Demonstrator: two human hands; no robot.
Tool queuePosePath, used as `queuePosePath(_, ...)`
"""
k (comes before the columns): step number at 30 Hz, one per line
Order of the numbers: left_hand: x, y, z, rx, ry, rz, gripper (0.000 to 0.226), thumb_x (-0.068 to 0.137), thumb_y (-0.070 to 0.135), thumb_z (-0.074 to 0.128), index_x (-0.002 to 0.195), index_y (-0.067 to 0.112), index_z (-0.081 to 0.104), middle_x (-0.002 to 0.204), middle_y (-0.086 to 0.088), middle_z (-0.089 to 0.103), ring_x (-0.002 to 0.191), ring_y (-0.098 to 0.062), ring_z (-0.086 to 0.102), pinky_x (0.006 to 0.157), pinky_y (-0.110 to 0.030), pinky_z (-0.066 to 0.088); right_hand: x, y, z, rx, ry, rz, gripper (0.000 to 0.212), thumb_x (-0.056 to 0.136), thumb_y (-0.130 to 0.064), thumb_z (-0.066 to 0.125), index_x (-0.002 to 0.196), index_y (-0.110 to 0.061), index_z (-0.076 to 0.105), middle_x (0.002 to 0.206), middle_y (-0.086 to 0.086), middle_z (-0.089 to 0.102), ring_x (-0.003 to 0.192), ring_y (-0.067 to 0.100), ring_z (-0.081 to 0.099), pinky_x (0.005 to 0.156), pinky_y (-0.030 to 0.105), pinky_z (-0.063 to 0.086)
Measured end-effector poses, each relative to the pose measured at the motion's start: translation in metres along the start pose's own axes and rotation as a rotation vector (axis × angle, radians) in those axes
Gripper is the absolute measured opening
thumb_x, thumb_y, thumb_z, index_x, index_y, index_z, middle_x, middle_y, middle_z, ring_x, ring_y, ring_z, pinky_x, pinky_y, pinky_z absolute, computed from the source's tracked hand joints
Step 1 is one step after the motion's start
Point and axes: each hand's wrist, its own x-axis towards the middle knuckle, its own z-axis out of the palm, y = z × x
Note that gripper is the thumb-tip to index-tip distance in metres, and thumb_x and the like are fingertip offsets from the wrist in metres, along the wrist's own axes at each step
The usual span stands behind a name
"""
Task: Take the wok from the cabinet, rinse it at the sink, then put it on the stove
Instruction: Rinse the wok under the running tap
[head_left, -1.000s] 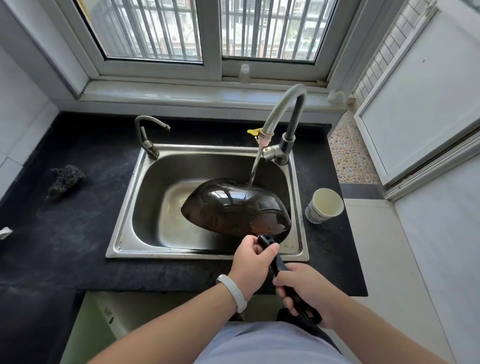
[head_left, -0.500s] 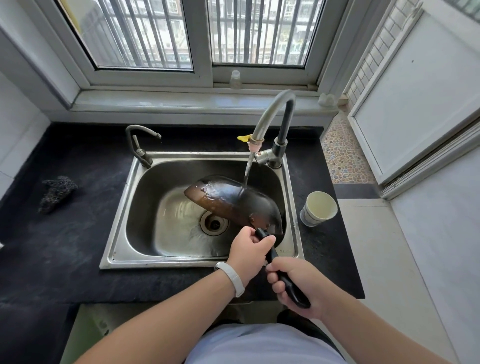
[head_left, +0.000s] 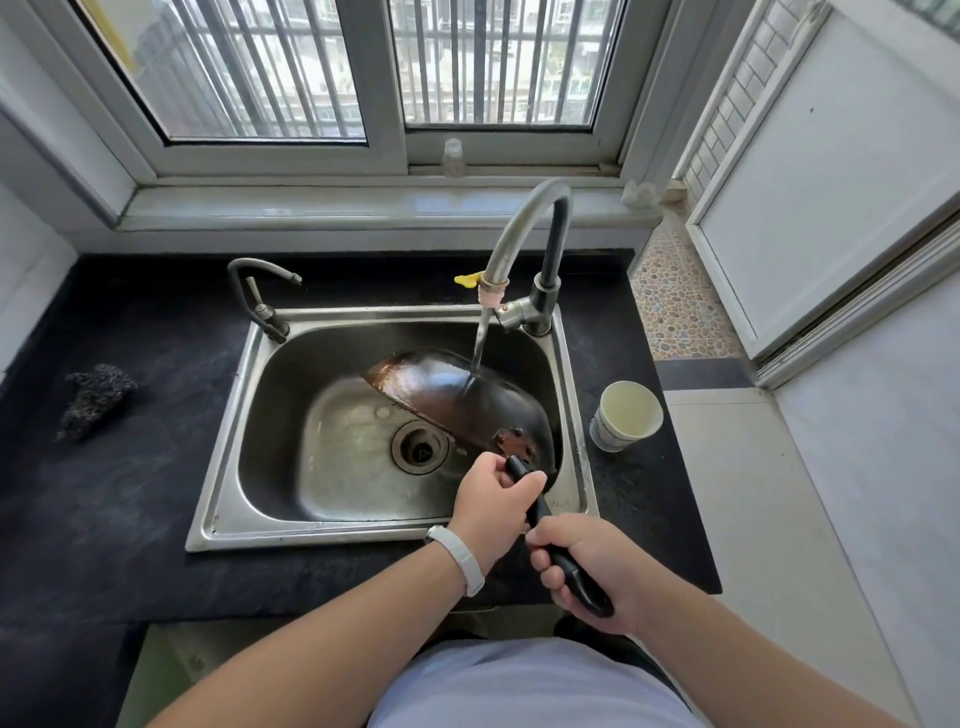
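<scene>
Two hands, one wok (head_left: 467, 400), one sink (head_left: 311, 531)

- Wok: dark, tilted steeply on edge inside the basin, toward its right side; outer face up and toward the camera, brownish along the upper rim, riveted bracket at the handle end
- Handle (head_left: 584, 590): black, long, reaching out over the sink's front rim toward the body
- Left hand (head_left: 493, 499): fingers curled tight round the handle just behind the bracket; white band (head_left: 462, 556) on the wrist
- Right hand (head_left: 587, 561): fingers wrapped round the handle's outer end, close behind the left
- Tap (head_left: 505, 244): tall, curved, at the sink's back right corner, running; stream (head_left: 479, 338) landing on the wok's upper back
- Small tap (head_left: 267, 314): at the back left corner
- Drain (head_left: 420, 448): mid-basin, left of the wok
- Counter (head_left: 130, 519): black, all round the sink
- Cup (head_left: 626, 421): pale, upright, on the counter just right of the sink
- Scourer (head_left: 93, 400): dark, lumpy, on the counter well left of the sink
- Bottle (head_left: 453, 156): small, clear, on the sill behind the tap
</scene>
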Motion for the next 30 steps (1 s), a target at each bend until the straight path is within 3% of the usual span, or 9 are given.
queuePosePath(7, -0.006, -0.009, -0.009, -0.022, -0.011, -0.036, 0.028, 0.080, 0.030, 0.071, 0.095, 0.010, 0.060, 0.076, -0.003, 0.052, 0.068, -0.014, 0.051, 0.068, -0.034, 0.051, 0.004, 0.008, 0.006, -0.200, 0.021, -0.074, 0.009, 0.089, -0.004, 0.059, 0.085, -0.011, 0.054, 0.059, 0.003, 0.053, 0.042, 0.012, 0.045, 0.038, 0.020, 0.034)
queuePosePath(11, -0.008, -0.015, -0.013, -0.095, -0.016, -0.074, 0.026, 0.081, 0.026, 0.071, 0.097, 0.009, 0.060, 0.078, -0.005, 0.052, 0.070, -0.015, 0.053, 0.068, -0.033, 0.052, 0.005, 0.009, 0.007, -0.310, 0.038, -0.095, 0.007, 0.087, -0.004, 0.060, 0.089, -0.008, 0.054, 0.062, 0.006, 0.055, 0.044, 0.015, 0.048, 0.040, 0.023, 0.038)
queuePosePath(15, -0.012, -0.018, -0.018, -0.159, -0.021, -0.112, 0.022, 0.084, 0.024, 0.070, 0.101, 0.013, 0.061, 0.092, -0.020, 0.064, 0.081, -0.020, 0.062, 0.077, -0.036, 0.057, 0.006, 0.009, 0.012, -0.451, 0.075, -0.140, 0.008, 0.085, -0.003, 0.060, 0.087, -0.007, 0.054, 0.062, 0.009, 0.057, 0.043, 0.018, 0.051, 0.042, 0.024, 0.042)
queuePosePath(25, -0.014, -0.024, -0.035, -0.275, 0.026, -0.163, 0.018, 0.087, 0.020, 0.068, 0.100, 0.011, 0.060, 0.075, -0.002, 0.060, 0.068, -0.012, 0.058, 0.060, -0.024, 0.049, 0.016, 0.002, 0.022, -0.776, 0.096, -0.196, 0.009, 0.085, -0.006, 0.059, 0.094, -0.009, 0.059, 0.062, 0.007, 0.060, 0.045, 0.020, 0.057, 0.048, 0.029, 0.050)
queuePosePath(30, -0.015, -0.023, -0.044, -0.302, 0.047, -0.183, 0.019, 0.085, 0.021, 0.069, 0.100, 0.011, 0.062, 0.082, -0.008, 0.068, 0.087, -0.027, 0.068, 0.083, -0.044, 0.059, 0.022, -0.002, 0.028, -0.906, 0.115, -0.231, 0.010, 0.081, -0.005, 0.056, 0.089, -0.011, 0.056, 0.061, 0.007, 0.059, 0.045, 0.021, 0.058, 0.051, 0.033, 0.052)
